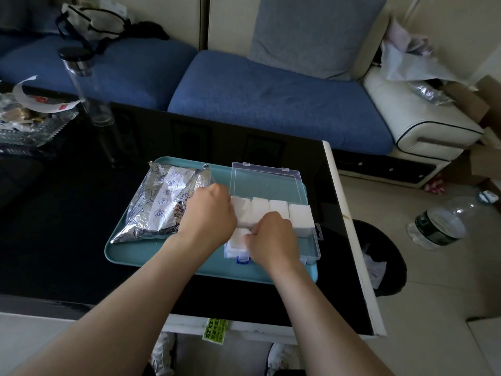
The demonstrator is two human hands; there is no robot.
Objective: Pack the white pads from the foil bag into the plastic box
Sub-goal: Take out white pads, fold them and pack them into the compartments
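Observation:
A clear plastic box (311, 248) lies open on a teal tray (151, 256), its lid (267, 183) flat behind it. Several white pads (298, 217) stand in a row along the box's back, and more white pads (235, 242) fill its front left corner. My left hand (208, 213) is over the box's left end, fingers curled against the leftmost pad. My right hand (271, 236) sits over the box's middle, fingertips curled down on the pads there. A crumpled foil bag (162, 202) with a white label lies on the tray's left half.
The tray sits on a black glass table (67, 226) with a white right edge. A tall clear bottle (86, 88) and a glass dish of wrappers (29, 118) stand at the far left. A blue sofa runs behind; a black bin (379, 256) and a water jug (444, 221) are on the floor at right.

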